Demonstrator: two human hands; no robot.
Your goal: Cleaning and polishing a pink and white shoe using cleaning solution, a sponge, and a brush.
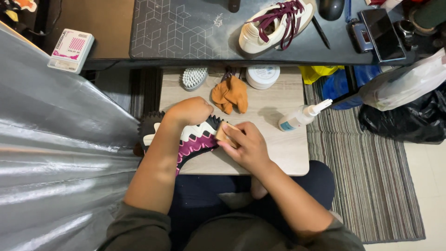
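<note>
A sneaker (195,139) with a white, pink and black side and a toothed black sole lies on its side on a small wooden table (278,153). My left hand (190,110) is closed over the top of the sneaker and holds it down. My right hand (246,146) grips a small tan wooden-backed brush (226,133) pressed against the sneaker's side. Both forearms reach in from the bottom of the view.
On the table lie a white bristle brush (194,77), an orange cloth (231,94), a round white tub (262,76) and a white squeeze bottle (302,116). A cream sneaker with maroon laces (274,25) sits on the dark desk mat above. Silver sheeting (51,162) covers the left; bags stand at right.
</note>
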